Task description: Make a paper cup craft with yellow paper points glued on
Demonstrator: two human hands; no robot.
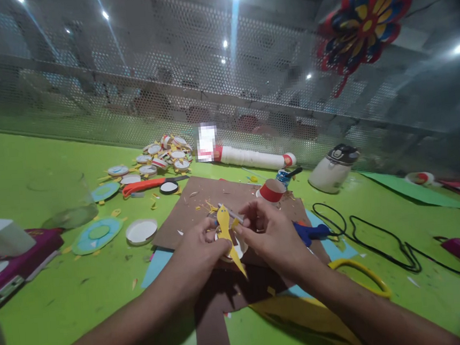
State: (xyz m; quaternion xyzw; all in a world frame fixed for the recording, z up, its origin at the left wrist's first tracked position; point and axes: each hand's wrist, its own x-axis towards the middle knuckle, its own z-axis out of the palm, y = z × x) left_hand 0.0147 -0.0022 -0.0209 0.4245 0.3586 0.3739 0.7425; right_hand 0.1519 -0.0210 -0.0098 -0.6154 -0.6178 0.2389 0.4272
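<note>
My left hand (206,239) is closed, thumb pressing on a yellow paper cutout (224,224) with a rounded head, two small eye dots and a pointed tail. Behind the cutout a small white round cup piece (240,245) shows, partly covered by the fingers. My right hand (274,238) pinches a small yellow paper piece (235,223) at the cutout's right edge. Under both hands lies brown card (178,220). Just beyond my right hand stands a red paper cup (271,190). A blue-handled tool (313,231), perhaps a glue gun, lies to its right, partly hidden by the hand.
A pile of small finished-looking paper turtles (178,155) sits at the back left, near an orange cutter (145,186). White stacked cups (253,158) lie along the mesh screen (147,99). A black cable (381,240), yellow scissors handle (363,276) and grey-white jug (332,171) occupy the right.
</note>
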